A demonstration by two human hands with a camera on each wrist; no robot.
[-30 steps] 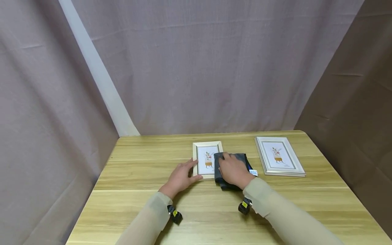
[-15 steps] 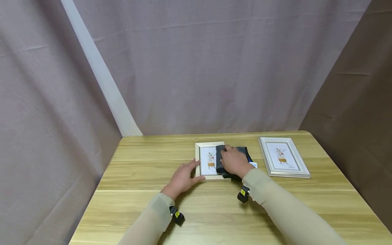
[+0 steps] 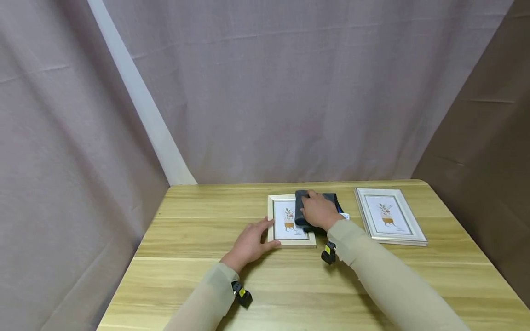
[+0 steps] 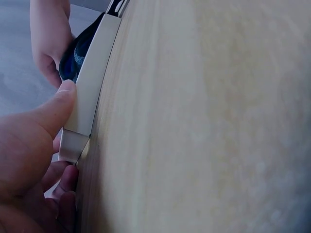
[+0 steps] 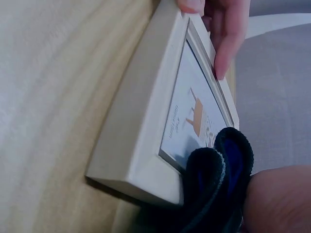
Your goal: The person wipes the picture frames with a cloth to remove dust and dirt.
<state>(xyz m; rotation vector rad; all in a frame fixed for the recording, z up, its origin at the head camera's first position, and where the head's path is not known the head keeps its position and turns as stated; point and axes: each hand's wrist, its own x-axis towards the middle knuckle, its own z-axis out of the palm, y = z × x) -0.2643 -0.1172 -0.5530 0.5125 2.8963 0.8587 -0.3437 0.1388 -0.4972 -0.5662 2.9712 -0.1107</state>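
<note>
A cream picture frame [image 3: 291, 242] with a flower-vase print lies face up on the wooden table. My left hand [image 3: 250, 243] grips its near left corner, thumb on the front edge and fingers along the left side. In the left wrist view the thumb presses the frame's edge [image 4: 90, 92]. A folded dark grey cloth [image 3: 301, 214], blue inside, lies over the frame's right side. My right hand [image 3: 320, 211] holds this cloth against the frame, the fingers bent on top. Part of the print is hidden beneath the cloth. The right wrist view shows the cloth's thick folds [image 5: 206, 174] at the frame's corner.
To the right lies a small stack of white picture frames [image 3: 418, 230], the top one with a similar print. The wooden table [image 3: 198, 230] ends at a grey curtain [image 3: 256, 115] behind, with a brown curtain [image 3: 488, 156] on the right.
My right hand has slid the cloth away from me along the frame's right side, uncovering its near right corner. The left hand keeps its hold. The whole head view has shifted slightly.
</note>
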